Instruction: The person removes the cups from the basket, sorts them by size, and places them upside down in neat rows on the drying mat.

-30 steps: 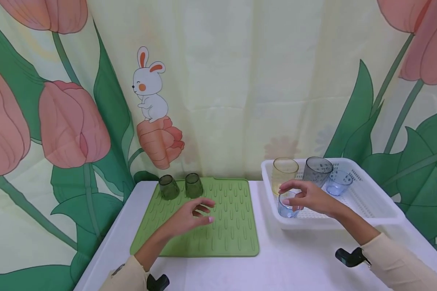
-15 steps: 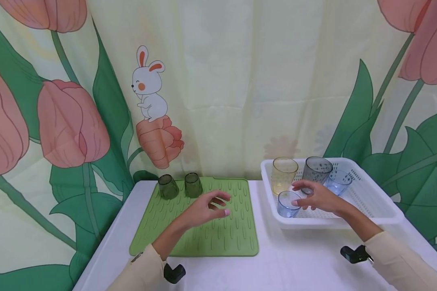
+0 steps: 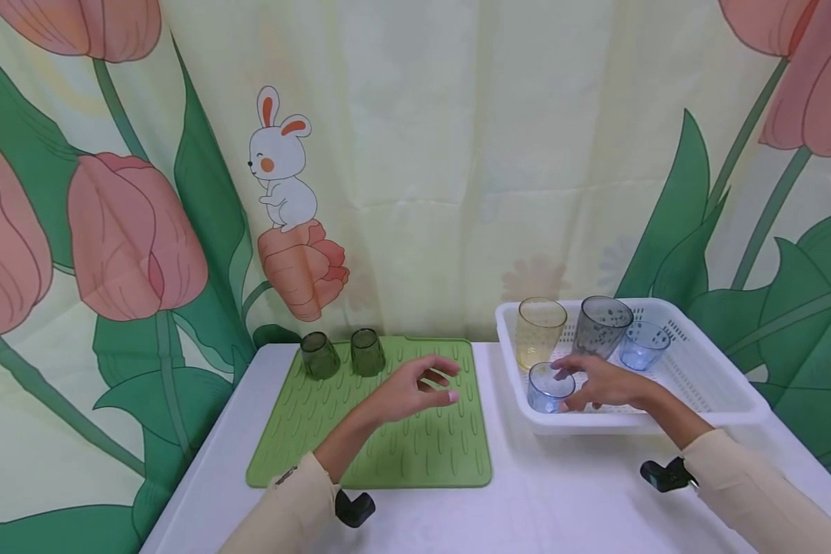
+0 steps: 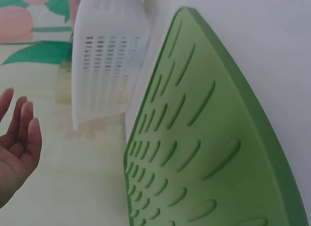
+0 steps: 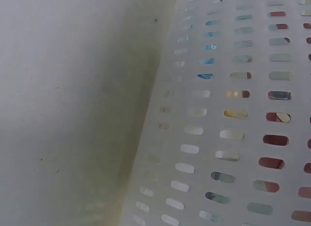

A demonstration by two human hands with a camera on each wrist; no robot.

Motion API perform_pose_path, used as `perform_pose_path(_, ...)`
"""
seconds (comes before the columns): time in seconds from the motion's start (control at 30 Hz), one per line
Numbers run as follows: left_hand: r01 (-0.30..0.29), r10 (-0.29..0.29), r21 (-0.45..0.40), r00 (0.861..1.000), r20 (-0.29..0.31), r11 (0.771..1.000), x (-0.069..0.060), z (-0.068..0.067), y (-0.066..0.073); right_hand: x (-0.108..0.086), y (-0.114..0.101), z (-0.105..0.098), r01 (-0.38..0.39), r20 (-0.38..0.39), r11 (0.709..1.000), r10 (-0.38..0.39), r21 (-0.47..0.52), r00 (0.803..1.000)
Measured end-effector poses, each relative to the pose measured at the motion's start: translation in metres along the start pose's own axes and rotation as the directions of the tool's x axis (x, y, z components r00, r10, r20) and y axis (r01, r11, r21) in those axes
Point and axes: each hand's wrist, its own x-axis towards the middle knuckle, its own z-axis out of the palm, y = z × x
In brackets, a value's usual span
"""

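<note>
In the head view, my right hand (image 3: pixel 605 382) is inside the white plastic basket (image 3: pixel 665 421), beside a small blue drinking glass (image 3: pixel 545 394) at the near left corner. Its index finger reaches over the glass's rim and the thumb is by its right side; whether they touch it is unclear. The basket wall (image 5: pixel 218 138) hides that hand in the right wrist view. My left hand (image 3: pixel 415 391) hovers above the green ridged drying mat (image 3: pixel 415 462), fingers loosely bent with nothing in them. In the left wrist view, the left hand (image 4: pixel 19 150) shows curved, separated fingers.
Two dark green glasses (image 3: pixel 320 356) stand upside down at the mat's far left. A yellow glass (image 3: pixel 536 335), a grey glass (image 3: pixel 601 323) and another blue glass (image 3: pixel 644 346) are in the basket. A printed curtain (image 3: pixel 415 154) hangs behind the white table (image 3: pixel 512 500).
My left hand has moved right across the mat, its fingers still loose. The right hand drew back from the near blue glass, then came left and down to its rim. The glasses stay put.
</note>
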Motion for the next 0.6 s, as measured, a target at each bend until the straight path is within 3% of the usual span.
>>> perform_pose_path(0.33,0.001,-0.001,0.002,1.0,0.007,1.0,0.004,0.007,0.002,0.006,-0.003,0.002,0.02,-0.043,1.0,-0.021,-0.008,0.999)
perform_pose_path(0.47,-0.007,0.007,-0.001,1.0,0.015,1.0,0.003,0.008,0.0,0.002,-0.005,0.001,0.019,-0.092,1.0,-0.018,0.008,0.996)
perform_pose_path(0.6,-0.007,0.007,0.008,1.0,0.009,1.0,0.001,0.009,-0.001,-0.004,-0.008,-0.003,0.067,-0.143,0.997,-0.06,0.038,0.988)
